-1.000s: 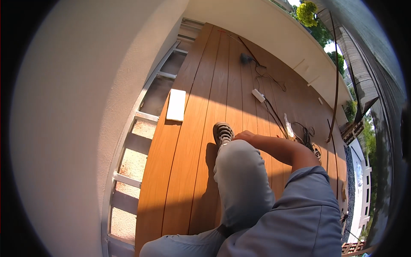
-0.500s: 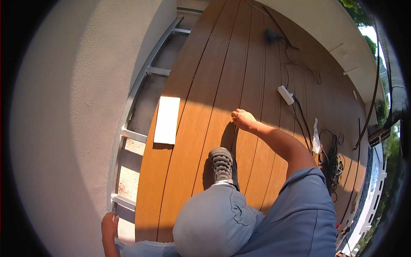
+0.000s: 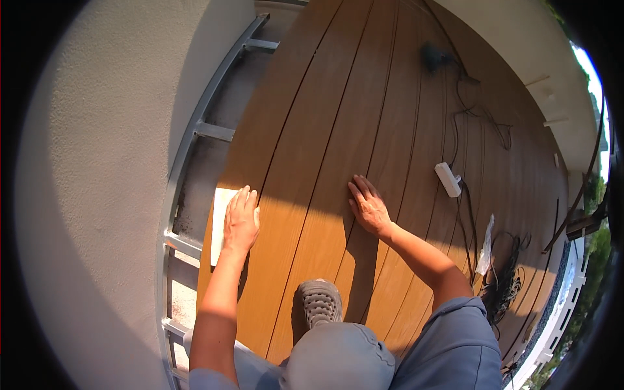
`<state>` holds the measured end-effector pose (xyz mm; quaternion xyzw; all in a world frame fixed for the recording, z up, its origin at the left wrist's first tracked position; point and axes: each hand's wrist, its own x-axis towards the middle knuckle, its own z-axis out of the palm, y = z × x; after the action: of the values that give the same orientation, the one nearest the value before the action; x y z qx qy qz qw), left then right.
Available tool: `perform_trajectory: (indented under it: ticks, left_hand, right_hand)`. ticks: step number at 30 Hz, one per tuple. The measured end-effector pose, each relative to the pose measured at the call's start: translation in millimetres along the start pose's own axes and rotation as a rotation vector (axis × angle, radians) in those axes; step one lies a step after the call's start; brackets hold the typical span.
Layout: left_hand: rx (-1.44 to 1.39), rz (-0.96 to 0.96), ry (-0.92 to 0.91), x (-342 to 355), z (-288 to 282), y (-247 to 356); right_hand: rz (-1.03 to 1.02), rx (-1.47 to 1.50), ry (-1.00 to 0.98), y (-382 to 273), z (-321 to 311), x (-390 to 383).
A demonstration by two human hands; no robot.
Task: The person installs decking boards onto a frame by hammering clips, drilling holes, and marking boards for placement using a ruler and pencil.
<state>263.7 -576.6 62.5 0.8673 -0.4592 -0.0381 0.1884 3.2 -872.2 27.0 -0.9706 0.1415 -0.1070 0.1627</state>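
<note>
My left hand (image 3: 241, 221) rests over the white board (image 3: 219, 208), its fingers stretched out near the board's right edge and partly hiding it. My right hand (image 3: 369, 208) lies open on the brown wood-look decking (image 3: 305, 156), fingertips at the border of shade and sunlight. Neither hand visibly grips anything. My bent knee (image 3: 335, 357) and grey shoe (image 3: 318, 300) are on the boards between my forearms.
A metal frame (image 3: 214, 131) runs along the pale wall (image 3: 97, 195) at the left. Toward the right lie a white power strip (image 3: 448, 180), a dark object (image 3: 434, 57), a translucent plastic bag (image 3: 486, 244) and tangled black cables (image 3: 504, 286). A low pale wall borders the far right.
My left hand has risen from the lower left onto the white board. My right hand has spread on the decking. The view has shifted, with my knee and shoe now lower.
</note>
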Motion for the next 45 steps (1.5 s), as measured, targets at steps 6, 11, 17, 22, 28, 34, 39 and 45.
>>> perform_trajectory:
  ticks: [6,11,17,22,28,34,39,45]
  left_hand:
    - [0.106,-0.196,0.151,112.7,91.6,32.1]
    - [0.194,-0.263,0.224,166.1,105.7,4.1]
    - [0.174,-0.254,0.194,177.0,116.7,14.8]
    - [0.11,-0.271,0.163,184.5,107.1,25.5]
    - [0.173,-0.314,0.154,177.5,108.0,14.3]
    - [0.2,-0.295,0.107,186.2,104.8,24.2]
    - [0.199,-0.28,0.052,182.5,106.6,28.4]
    - [0.258,-0.242,-0.023,187.2,95.3,25.9]
  right_hand:
    - [0.1,0.035,-0.024,3.7,-11.6,-16.2]
    - [-0.151,0.123,-0.249,-37.1,11.0,44.9]
    - [-0.425,0.078,-0.336,6.1,30.9,170.1]
    - [-0.039,-0.154,-0.034,67.1,23.6,218.6]
    - [0.16,-0.005,0.126,124.6,27.3,263.1]
    - [0.198,-0.139,0.167,153.8,14.2,274.4]
    - [0.231,-0.113,0.122,159.3,12.2,274.3]
    - [0.258,-0.092,0.123,152.3,3.9,282.1]
